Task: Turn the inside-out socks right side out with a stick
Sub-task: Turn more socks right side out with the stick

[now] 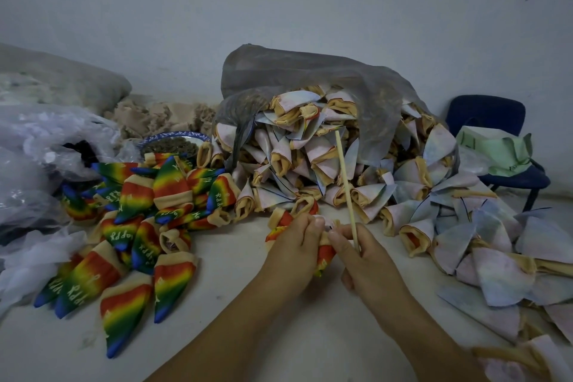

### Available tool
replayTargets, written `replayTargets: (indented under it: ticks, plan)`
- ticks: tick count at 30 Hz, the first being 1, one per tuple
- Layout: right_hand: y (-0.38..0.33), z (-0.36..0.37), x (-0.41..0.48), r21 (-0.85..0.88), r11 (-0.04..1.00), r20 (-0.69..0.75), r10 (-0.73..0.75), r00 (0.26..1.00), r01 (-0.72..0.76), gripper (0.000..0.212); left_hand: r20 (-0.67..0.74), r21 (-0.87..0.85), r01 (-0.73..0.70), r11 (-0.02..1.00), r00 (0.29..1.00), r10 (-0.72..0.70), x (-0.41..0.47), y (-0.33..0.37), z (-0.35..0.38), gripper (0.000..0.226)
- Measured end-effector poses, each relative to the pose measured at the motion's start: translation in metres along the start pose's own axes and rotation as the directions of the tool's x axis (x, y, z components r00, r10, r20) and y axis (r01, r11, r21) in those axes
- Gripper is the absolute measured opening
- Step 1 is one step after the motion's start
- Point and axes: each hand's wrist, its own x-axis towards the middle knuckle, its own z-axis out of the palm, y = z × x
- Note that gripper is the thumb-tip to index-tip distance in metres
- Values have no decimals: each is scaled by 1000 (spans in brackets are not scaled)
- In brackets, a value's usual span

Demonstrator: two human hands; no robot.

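My left hand [294,246] and my right hand [367,260] grip one small sock [325,254] between them at the middle of the table; its red and rainbow cloth shows below my fingers. My right hand also holds a thin wooden stick [345,183], which slants up and away toward the pile behind. Pale inside-out socks [310,158] spill from a grey plastic bag [310,74] and spread to the right [483,251]. Rainbow socks [139,226] lie heaped on the left.
A white table [232,304] carries everything. Crumpled clear plastic [40,149] lies at the far left, with a patterned bowl [173,141] and beige stuffing [161,118] behind the rainbow heap. A dark blue chair [496,121] with green cloth stands at the right by the wall.
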Motion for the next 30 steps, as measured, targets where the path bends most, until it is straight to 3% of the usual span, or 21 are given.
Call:
replayTargets:
  ticks: [7, 10, 12, 15, 18, 22, 25, 28, 30]
  plan:
    - [-2, 4, 0, 26, 999, 36, 18, 999, -19, 36, -12, 185, -212, 959, 976, 218, -5, 1, 4, 24]
    - [-2, 1, -1, 25, 999, 51, 36, 998, -38, 35, 0, 257, -240, 936, 969, 249, -4, 2, 3, 23]
    - [2, -4, 0, -23, 999, -57, 33, 998, -35, 36, -10, 292, -191, 937, 979, 203, 1, 3, -1, 22]
    - [8, -18, 7, -63, 994, -298, 61, 952, -84, 28, -138, 333, -80, 939, 982, 133, 10, -1, -16, 27]
    - [13, -29, 12, -99, 991, -368, 45, 929, -87, 21, -200, 538, -89, 838, 952, 230, 12, -11, -23, 17]
    - [13, -21, 12, -192, 979, -331, 2, 944, -69, 25, -9, 675, -334, 659, 888, 459, 7, -8, -3, 24]
    - [13, -18, 11, -220, 973, -307, 7, 952, -77, 25, 219, 758, -431, 489, 875, 431, 6, -15, 9, 33]
    - [16, -20, 10, -207, 974, -305, 27, 952, -95, 19, 235, 752, -423, 507, 889, 393, 8, -28, 7, 41]
    - [18, -21, 10, -209, 972, -292, 48, 955, -112, 18, 200, 736, -415, 535, 888, 414, 10, -26, 6, 30]
